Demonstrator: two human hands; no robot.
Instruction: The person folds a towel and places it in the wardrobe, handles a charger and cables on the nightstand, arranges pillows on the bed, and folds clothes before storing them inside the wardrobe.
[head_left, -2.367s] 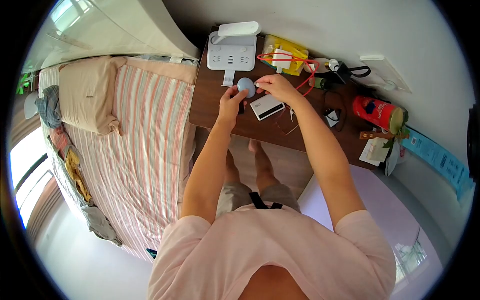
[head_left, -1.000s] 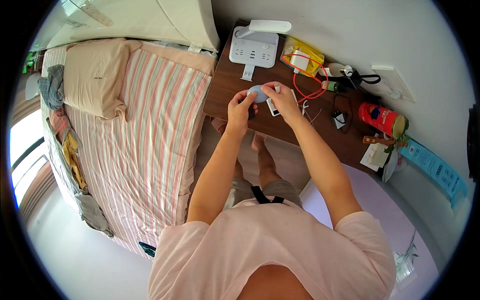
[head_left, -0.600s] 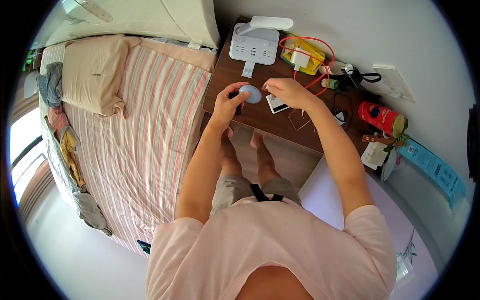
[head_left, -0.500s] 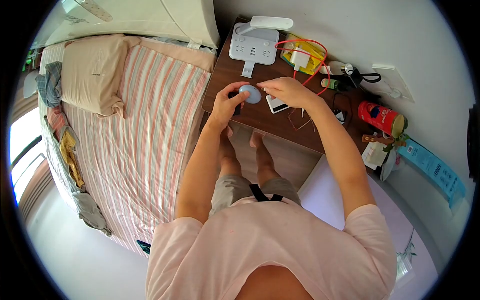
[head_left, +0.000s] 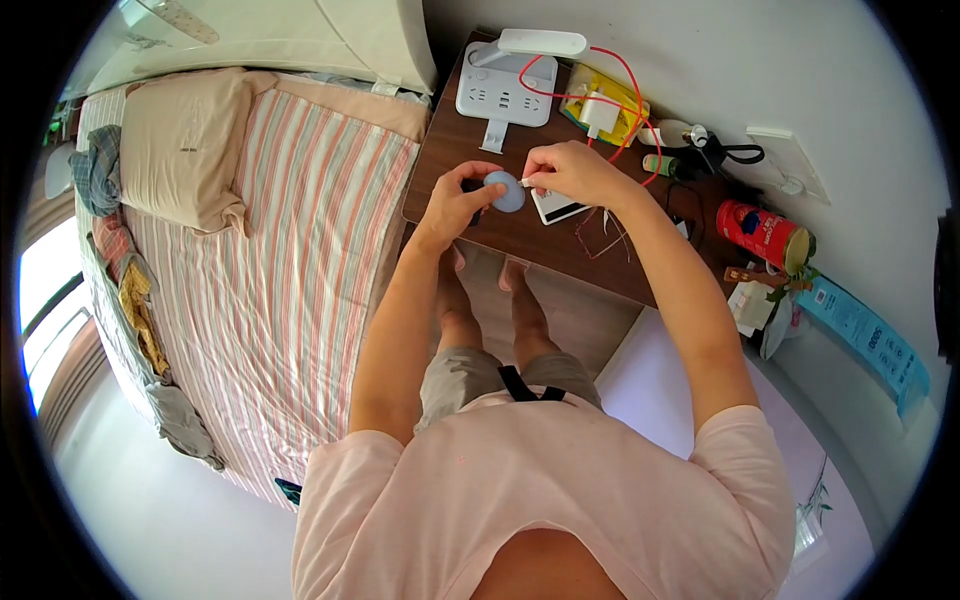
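Holding a blue-grey rounded disc (head_left: 508,195) over the far left part of the brown wooden surface (head_left: 515,232), the left hand (head_left: 458,203) has its grip closed about the disc's left side, thumb on top, with something dark partly hidden beneath the palm. The right hand (head_left: 570,175) has its grip pinched on a small white piece (head_left: 526,183) right at the disc's right edge; whether the two touch, or whether the piece belongs to a cable, cannot be told. The step in hand looks to be a fine two-handed alignment of the white piece with the disc's rim. Judging by that pose, the next move calls for a steady left hold and small, careful adjustments by the right fingertips. Below the right hand lies a white power bank (head_left: 556,212), partly covered. Farther off stands a white lamp with sockets (head_left: 505,95), and to its right a white charger (head_left: 598,117) sits by a yellow packet (head_left: 632,100), with a red cable (head_left: 634,75) looping around. At the far right a red can (head_left: 755,232) lies on its side.
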